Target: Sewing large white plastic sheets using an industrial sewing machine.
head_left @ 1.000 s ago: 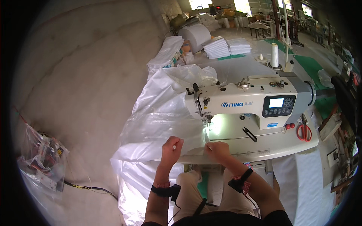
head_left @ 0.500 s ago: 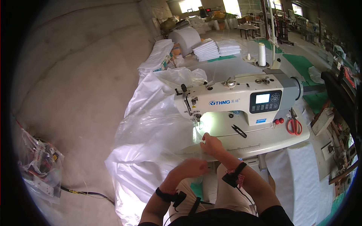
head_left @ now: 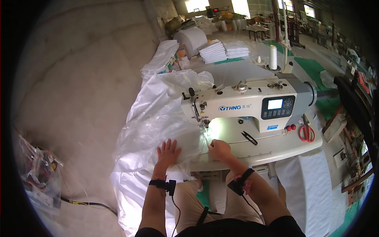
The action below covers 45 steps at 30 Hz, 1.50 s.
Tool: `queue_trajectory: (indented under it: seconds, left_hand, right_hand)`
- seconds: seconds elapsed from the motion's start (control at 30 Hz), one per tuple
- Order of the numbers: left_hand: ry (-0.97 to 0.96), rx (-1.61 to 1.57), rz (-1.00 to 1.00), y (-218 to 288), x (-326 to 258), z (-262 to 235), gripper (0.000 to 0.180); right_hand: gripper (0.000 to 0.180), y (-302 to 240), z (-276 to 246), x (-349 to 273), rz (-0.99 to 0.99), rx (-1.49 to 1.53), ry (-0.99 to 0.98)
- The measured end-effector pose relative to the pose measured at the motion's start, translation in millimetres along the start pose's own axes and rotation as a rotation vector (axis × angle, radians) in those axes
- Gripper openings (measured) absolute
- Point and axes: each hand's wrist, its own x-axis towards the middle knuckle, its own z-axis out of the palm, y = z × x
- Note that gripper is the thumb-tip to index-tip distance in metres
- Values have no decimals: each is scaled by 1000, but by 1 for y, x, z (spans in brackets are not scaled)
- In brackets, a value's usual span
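Head view shows a glossy white plastic sheet (head_left: 154, 114) over the left part of the sewing table (head_left: 278, 143), its right edge running in under the needle end of a sewing machine (head_left: 237, 98). Glare from the lamp washes out the spot below the needle, so the stitching cannot be made out. Part of the sheet's far end is hidden behind the machine head, and its lower folds run down past the person's left forearm, which covers some of them.

Lengthwise, the sheet slants from the far side beyond the machine head down to the near left; its narrow right edge points from the needle toward the person.

The left hand (head_left: 169, 153) lies palm down on the sheet, fingers spread and pointing away from the body. The right hand (head_left: 220, 150) is curled closed, thumb and forefinger on the sheet's right edge; the other fingertips are hidden.

Blue lettering (head_left: 235, 107) marks the machine's arm, above a small blue label (head_left: 272, 127) too fine to read. The control panel (head_left: 278, 107) has a blank-looking bright screen. Dark snips (head_left: 249, 138) and red-handled scissors (head_left: 306, 133) lie farther right.
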Motion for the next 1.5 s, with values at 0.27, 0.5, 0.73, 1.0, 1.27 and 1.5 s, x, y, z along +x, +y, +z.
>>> queue_trajectory:
  seconds: [0.27,0.5,0.73,1.0,1.27,1.5]
  left_hand:
    - [93,-108,645,73,-16,-19,48]
    - [89,-397,619,97,-7,4,21]
    - [267,-540,603,109,2,18,9]
    - [200,-427,317,106,13,18,15]
    - [28,-401,162,104,30,17,26]
    - [-126,-470,137,101,31,9,24]
  right_hand:
    - [20,10,-11,6,8,279,-144]
    - [17,11,-16,6,39,338,-182]
    - [18,15,-10,2,12,417,-122]
    - [25,17,-10,7,-204,152,-50]
    - [21,12,-21,11,-40,366,-237]
    - [17,4,-17,9,77,342,-197]
